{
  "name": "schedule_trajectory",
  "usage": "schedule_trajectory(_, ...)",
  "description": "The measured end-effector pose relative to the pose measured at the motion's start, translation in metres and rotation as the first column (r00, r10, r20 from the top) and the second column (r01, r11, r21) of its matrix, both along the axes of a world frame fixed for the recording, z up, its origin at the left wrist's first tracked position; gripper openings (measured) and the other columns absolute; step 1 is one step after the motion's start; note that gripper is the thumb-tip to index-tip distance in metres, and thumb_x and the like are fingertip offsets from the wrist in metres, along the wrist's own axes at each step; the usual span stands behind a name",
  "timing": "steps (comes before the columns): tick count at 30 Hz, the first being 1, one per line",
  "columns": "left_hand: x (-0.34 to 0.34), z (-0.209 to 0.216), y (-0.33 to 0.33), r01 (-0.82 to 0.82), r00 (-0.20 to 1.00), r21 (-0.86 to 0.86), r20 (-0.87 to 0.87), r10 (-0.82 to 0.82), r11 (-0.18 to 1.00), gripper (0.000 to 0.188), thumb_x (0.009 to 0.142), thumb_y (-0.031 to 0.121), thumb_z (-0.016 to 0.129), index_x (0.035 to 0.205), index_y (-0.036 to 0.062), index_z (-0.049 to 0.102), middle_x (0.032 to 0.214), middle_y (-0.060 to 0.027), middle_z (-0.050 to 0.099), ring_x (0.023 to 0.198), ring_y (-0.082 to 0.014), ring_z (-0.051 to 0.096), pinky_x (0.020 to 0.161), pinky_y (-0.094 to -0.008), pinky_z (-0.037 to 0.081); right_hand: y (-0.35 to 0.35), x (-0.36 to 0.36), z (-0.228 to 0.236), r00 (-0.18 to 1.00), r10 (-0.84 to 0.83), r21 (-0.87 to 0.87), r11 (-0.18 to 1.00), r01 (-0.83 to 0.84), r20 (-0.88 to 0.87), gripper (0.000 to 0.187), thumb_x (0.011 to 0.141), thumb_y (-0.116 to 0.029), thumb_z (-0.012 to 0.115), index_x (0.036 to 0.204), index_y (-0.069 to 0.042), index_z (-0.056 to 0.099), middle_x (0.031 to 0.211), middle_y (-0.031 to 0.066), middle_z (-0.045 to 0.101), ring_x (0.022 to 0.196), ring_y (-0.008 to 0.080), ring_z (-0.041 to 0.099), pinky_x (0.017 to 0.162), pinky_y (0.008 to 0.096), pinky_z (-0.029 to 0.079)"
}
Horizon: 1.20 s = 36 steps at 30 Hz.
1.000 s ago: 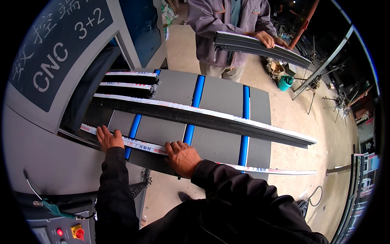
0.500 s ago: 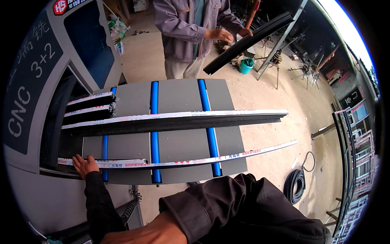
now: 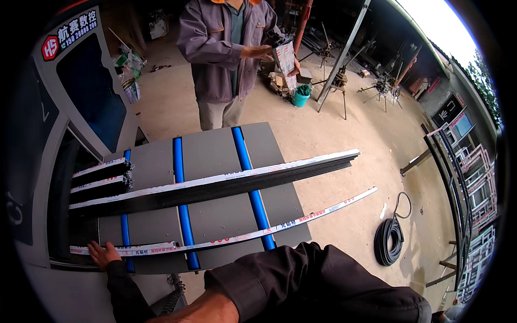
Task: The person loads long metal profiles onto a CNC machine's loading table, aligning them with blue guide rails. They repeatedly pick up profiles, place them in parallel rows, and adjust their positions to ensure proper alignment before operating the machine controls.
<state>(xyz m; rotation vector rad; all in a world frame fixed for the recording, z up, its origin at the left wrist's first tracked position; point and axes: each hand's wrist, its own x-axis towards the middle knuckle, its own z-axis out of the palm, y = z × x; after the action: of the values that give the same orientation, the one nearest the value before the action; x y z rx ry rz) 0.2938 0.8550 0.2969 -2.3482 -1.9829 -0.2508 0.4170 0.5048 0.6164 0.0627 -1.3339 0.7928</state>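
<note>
My left hand [image 3: 105, 255] lies with fingers apart on the left end of a slim profile covered in white printed film [image 3: 156, 248], close to the machine opening. Next to it runs a longer film-covered profile [image 3: 301, 219], its right end reaching past the table edge. My right forearm [image 3: 212, 308] runs off the lower edge, so the right hand is out of sight. Farther across the table lie long black profiles [image 3: 226, 189] with white film on top. Shorter black profiles [image 3: 102, 185] with ragged ends lie at the far left.
The grey table [image 3: 210, 151] has blue rollers [image 3: 179, 161] across it. At left stands a grey machine [image 3: 32, 177]. Beyond the table, a co-worker [image 3: 218, 59] holds a film-covered profile [image 3: 285, 62]. A coiled black hose [image 3: 389, 242] lies on the floor at right, near frame racks [image 3: 479, 199].
The whole view has shifted, with the table now lower and farther left. The co-worker's profile has swung from slanting sideways to end-on. My left hand stays on the near profile.
</note>
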Motion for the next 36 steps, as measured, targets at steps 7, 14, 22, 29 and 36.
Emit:
schedule_trajectory(7, -0.03, -0.015, 0.017, 0.0, 1.0, 0.02, -0.023, 0.001, 1.0, 0.072, 0.095, 0.04, 0.04, 0.155, 0.0016, 0.034, 0.166, -0.0164, 0.023, 0.153, -0.0312, 0.018, 0.124, -0.0416, 0.017, -0.011, 0.091, -0.115, 0.839, -0.26, -0.417, 0.774, 0.477, 0.478, 0.018, 0.097, -0.014, 0.067, 0.109, -0.001, 0.065, 0.101, 0.0114, 0.064, 0.1, 0.0262, 0.062, 0.085, 0.0393, 0.05)
schedule_trajectory(14, -0.025, -0.006, 0.004, 0.029, 0.992, 0.053, 0.124, -0.035, 0.998, 0.075, 0.095, 0.043, 0.042, 0.154, -0.0018, 0.035, 0.165, -0.0191, 0.025, 0.154, -0.0312, 0.016, 0.125, -0.0408, 0.013, -0.056, 0.15, -0.154, 0.406, -0.433, -0.286, 0.315, 0.905, 0.805, 0.012, 0.089, 0.0, 0.068, 0.101, 0.0, 0.066, 0.093, 0.014, 0.067, 0.088, 0.0296, 0.066, 0.078, 0.0372, 0.054)
schedule_trajectory(22, -0.016, 0.008, -0.002, -0.005, 0.986, 0.052, 0.166, -0.004, 0.999, 0.074, 0.093, 0.043, 0.041, 0.153, 0.0006, 0.037, 0.164, -0.0183, 0.027, 0.153, -0.0319, 0.019, 0.124, -0.0406, 0.018, -0.075, 0.183, -0.163, 0.161, -0.468, -0.18, 0.005, 0.984, 0.869, 0.008, 0.088, 0.005, 0.066, 0.096, 0.002, 0.067, 0.094, 0.0132, 0.067, 0.083, 0.0244, 0.068, 0.077, 0.033, 0.055)
schedule_trajectory(29, -0.052, -0.035, 0.048, 0.168, 0.966, 0.07, -0.209, -0.15, 0.983, 0.067, 0.099, 0.043, 0.042, 0.149, -0.0015, 0.042, 0.157, -0.0215, 0.038, 0.147, -0.0354, 0.031, 0.122, -0.0424, 0.024, -0.088, 0.194, -0.161, 0.093, -0.514, -0.044, 0.107, 0.993, 0.853, 0.015, 0.083, 0.002, 0.069, 0.097, -0.002, 0.065, 0.092, 0.0141, 0.063, 0.084, 0.0327, 0.063, 0.071, 0.0401, 0.052)
schedule_trajectory(36, -0.077, -0.067, 0.091, 0.035, 0.992, 0.187, 0.112, -0.057, 0.982, 0.071, 0.103, 0.052, 0.035, 0.155, 0.0032, 0.035, 0.157, -0.0206, 0.039, 0.145, -0.0355, 0.037, 0.12, -0.0435, 0.028, -0.092, 0.166, -0.175, 0.044, -0.626, 0.042, 0.122, 0.992, 0.778, 0.016, 0.082, -0.008, 0.072, 0.092, -0.001, 0.062, 0.088, 0.0138, 0.057, 0.082, 0.031, 0.057, 0.069, 0.0402, 0.049)
